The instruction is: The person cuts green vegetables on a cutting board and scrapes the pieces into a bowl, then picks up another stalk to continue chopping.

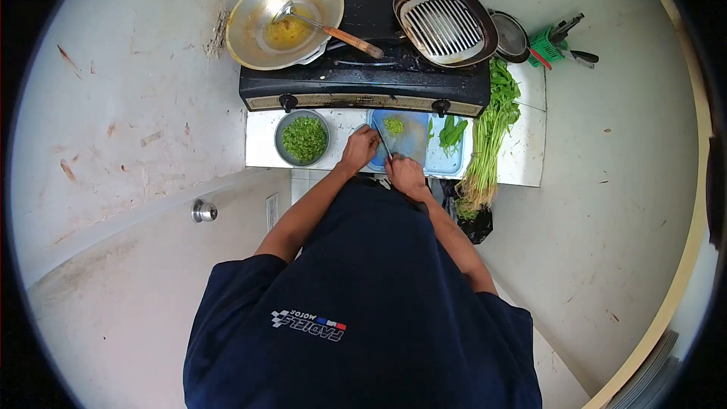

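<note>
On the white counter lies a blue cutting board (415,153) with a small heap of chopped greens (394,126) near its top. My right hand (407,174) is closed round the handle of a knife (383,138), whose blade points up and left across the board. At the board's left edge my left hand (361,148) has its fingers bent together beside the blade; what they hold, if anything, is too small to make out. Green leaves (452,135) lie on the right part of the board. Left of my left hand stands a grey bowl (281,153) of chopped greens (304,138).
Behind the board is a black stove (363,83) bearing a wok (250,26) with a wooden-handled ladle (352,40) and a grill pan (443,26). Long-stemmed greens (492,125) lie at the right. A green basket (544,45) holds utensils by the wall.
</note>
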{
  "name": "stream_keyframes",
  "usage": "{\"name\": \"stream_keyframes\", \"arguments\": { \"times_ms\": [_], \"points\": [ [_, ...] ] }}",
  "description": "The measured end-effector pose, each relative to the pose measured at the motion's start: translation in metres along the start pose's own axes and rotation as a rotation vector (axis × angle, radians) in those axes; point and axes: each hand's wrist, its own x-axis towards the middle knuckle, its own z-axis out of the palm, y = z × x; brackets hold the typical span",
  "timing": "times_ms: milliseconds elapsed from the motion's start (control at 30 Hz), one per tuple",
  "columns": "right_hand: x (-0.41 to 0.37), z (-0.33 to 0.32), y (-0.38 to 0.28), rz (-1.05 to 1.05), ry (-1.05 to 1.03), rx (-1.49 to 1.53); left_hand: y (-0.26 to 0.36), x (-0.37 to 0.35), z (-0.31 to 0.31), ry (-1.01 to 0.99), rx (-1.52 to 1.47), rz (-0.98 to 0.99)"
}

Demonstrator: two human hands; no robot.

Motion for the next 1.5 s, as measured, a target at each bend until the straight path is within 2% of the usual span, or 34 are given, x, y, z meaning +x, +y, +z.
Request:
{"name": "stream_keyframes", "arguments": {
  "times_ms": [167,367,500,600,800,900,1000,1100,1300,1500],
  "points": [
    [0.002,-0.004,-0.006,0.004,-0.001,-0.021,0.0,0.0,-0.001,-0.014,0.01,0.007],
    [0.013,0.021,0.006,-0.068,0.117,-0.01,-0.002,0.001,0.001,-0.029,-0.046,-0.047],
    [0.002,0.014,0.006,-0.035,0.075,-0.011,-0.001,-0.001,0.001,0.003,-0.078,-0.048],
    [0.001,0.013,0.005,-0.032,0.073,-0.015,-0.001,-0.001,0.0,-0.037,0.02,-0.044],
    [0.015,0.016,-0.001,-0.036,0.084,-0.009,-0.002,-0.002,0.002,-0.019,-0.089,-0.066],
    [0.016,0.016,0.0,-0.024,0.09,-0.021,0.0,-0.005,-0.003,0.002,-0.034,0.024],
    [0.009,0.021,0.004,-0.053,0.138,-0.018,0.002,-0.006,-0.003,0.0,-0.014,0.011],
    [-0.001,0.024,0.011,-0.067,0.14,-0.004,0.003,-0.007,-0.002,-0.042,-0.061,-0.103],
    [-0.011,0.02,0.016,-0.032,0.133,0.017,0.004,-0.01,0.002,0.04,-0.078,-0.056],
    [-0.009,0.017,0.01,-0.049,0.117,0.022,0.003,-0.009,0.001,0.023,-0.093,-0.054]
  ]
}}
